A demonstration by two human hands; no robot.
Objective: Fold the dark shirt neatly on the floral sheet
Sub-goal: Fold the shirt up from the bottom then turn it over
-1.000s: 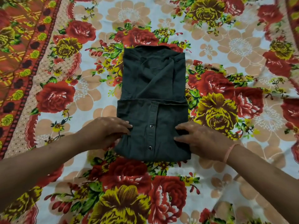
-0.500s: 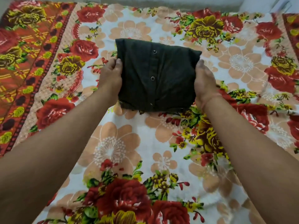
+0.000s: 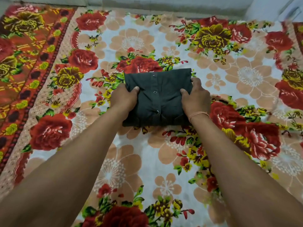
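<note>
The dark shirt [image 3: 158,97] lies folded into a compact rectangle in the middle of the floral sheet [image 3: 131,161], its button placket facing up. My left hand [image 3: 123,97] grips the shirt's left edge, thumb on top and fingers tucked under. At the right edge my right hand [image 3: 195,97] grips it the same way, thumb pressing into the cloth. The fabric puckers between my two thumbs. A thin orange thread circles my right wrist.
The sheet spreads wide on all sides of the shirt. An orange patterned border [image 3: 24,71] runs down its left side. A pale wall or floor strip [image 3: 164,4] lies beyond the sheet's far edge.
The shirt's lower half was folded up over the top into a compact bundle. Both hands now grip its sides, and it sits lower in view than half a second ago.
</note>
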